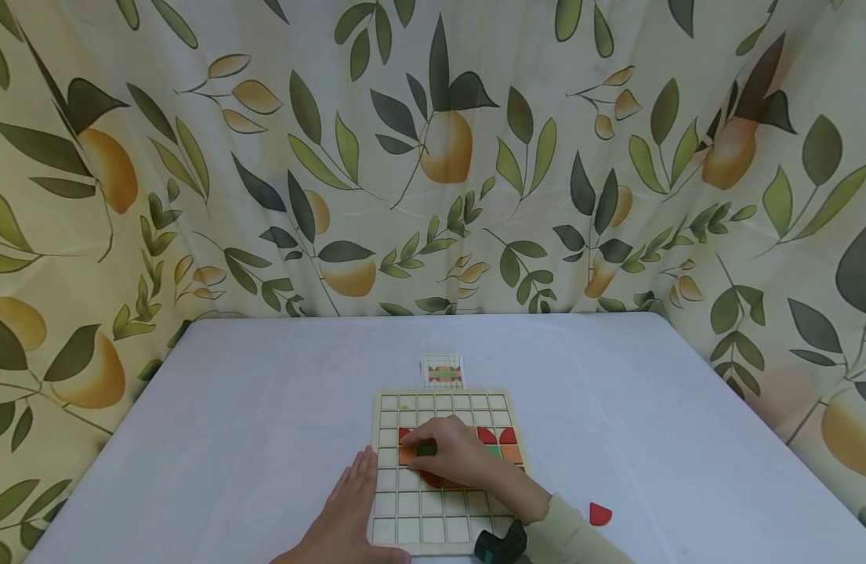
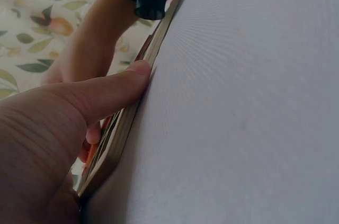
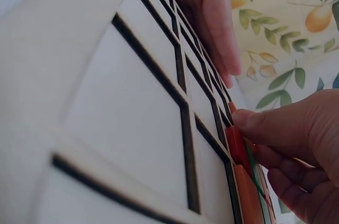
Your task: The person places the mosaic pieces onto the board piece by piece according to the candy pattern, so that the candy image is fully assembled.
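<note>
A wooden grid board [image 1: 422, 529] lies on the table with red, orange and green tiles across its middle rows. My left hand [image 1: 344, 509] rests along its left edge, fingers straight, the thumb [image 2: 119, 89] against the near edge. My right hand [image 1: 454, 454] reaches over the board, thumb and finger curled at either side of an orange square tile [image 1: 407, 454] at the left end of the tile row. In the right wrist view the right thumb [image 3: 254, 122] touches down beside a red tile [image 3: 237, 143]. The palm hides part of the pattern.
A small pattern card [image 1: 443, 371] lies just beyond the board's far edge. One loose red quarter-round tile [image 1: 600, 515] is on the white tabletop [image 1: 658, 423] to the right. Behind the table hangs a leaf-and-fruit print curtain [image 1: 447, 235].
</note>
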### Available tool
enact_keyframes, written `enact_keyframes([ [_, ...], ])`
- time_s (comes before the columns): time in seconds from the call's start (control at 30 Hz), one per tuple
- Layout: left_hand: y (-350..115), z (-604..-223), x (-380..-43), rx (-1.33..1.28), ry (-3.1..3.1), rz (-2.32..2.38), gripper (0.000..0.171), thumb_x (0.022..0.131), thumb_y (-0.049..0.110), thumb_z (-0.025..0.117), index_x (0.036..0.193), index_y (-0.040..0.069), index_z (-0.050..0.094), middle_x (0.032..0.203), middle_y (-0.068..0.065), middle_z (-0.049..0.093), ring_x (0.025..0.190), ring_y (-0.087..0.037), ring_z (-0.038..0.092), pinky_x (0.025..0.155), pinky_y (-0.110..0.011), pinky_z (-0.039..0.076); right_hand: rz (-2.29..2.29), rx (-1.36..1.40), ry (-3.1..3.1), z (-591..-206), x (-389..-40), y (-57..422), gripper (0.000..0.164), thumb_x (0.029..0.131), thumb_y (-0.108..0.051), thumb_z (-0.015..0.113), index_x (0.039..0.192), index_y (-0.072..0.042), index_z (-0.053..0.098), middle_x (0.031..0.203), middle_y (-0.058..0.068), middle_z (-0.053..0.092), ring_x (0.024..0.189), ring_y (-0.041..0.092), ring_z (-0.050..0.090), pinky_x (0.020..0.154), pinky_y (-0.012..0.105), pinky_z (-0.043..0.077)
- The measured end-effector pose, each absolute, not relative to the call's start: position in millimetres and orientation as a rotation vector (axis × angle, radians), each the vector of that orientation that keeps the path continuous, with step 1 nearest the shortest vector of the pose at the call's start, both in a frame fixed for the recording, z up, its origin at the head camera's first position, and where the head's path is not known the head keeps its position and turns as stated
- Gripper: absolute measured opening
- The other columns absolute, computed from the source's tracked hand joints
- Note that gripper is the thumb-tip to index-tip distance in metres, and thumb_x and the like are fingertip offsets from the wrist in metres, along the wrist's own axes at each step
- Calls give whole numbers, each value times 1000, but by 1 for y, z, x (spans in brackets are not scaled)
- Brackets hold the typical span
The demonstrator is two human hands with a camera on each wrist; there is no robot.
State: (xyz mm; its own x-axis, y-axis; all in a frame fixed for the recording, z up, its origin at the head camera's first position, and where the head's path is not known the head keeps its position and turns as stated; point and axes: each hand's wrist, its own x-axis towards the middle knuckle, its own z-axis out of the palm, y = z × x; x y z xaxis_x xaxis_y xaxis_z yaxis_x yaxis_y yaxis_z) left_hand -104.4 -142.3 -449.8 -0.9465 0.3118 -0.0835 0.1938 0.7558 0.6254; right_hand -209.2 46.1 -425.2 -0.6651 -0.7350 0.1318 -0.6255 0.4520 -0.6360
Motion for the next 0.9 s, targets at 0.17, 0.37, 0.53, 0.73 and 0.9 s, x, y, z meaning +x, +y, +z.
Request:
enact_keyframes([
  [0.17,-142,-450,-105,404,2771,962,129,60,72,65,143,-8,8,150,-22,8,136,-36,6,105,-56,10,-1006,-1194,2540,-426,-209,48,22,79,-13,73,101,-11,72,95,-10,67,87,1,57,77,21,47],
  [0.37,-141,-451,-105,407,2775,949,130,59,74,64,143,-9,9,150,-23,8,136,-35,5,105,-55,10,-1001,-1193,2557,-426,-209,49,23,78,-15,74,101,-11,72,96,-10,67,88,1,57,78,21,47],
  [0.53,-141,-450,-105,406,2769,951,129,60,73,64,143,-9,9,150,-23,8,137,-35,5,105,-55,10,-1033,-1176,2563,-425,-208,53,24,78,-15,74,102,-11,72,98,-9,67,91,4,59,78,23,48],
  [0.73,-141,-451,-105,394,2764,952,129,60,73,64,143,-8,9,150,-22,7,137,-34,4,105,-54,10,-1056,-1114,2581,-421,-205,71,24,78,-13,74,102,-12,72,98,-8,67,93,7,60,78,26,49],
  [0.9,-142,-452,-105,377,2752,987,130,59,72,66,144,-7,8,150,-22,7,137,-34,4,105,-55,8,-1047,-1062,2615,-419,-202,89,25,78,-14,73,103,-11,71,97,-5,68,92,11,60,76,28,49],
])
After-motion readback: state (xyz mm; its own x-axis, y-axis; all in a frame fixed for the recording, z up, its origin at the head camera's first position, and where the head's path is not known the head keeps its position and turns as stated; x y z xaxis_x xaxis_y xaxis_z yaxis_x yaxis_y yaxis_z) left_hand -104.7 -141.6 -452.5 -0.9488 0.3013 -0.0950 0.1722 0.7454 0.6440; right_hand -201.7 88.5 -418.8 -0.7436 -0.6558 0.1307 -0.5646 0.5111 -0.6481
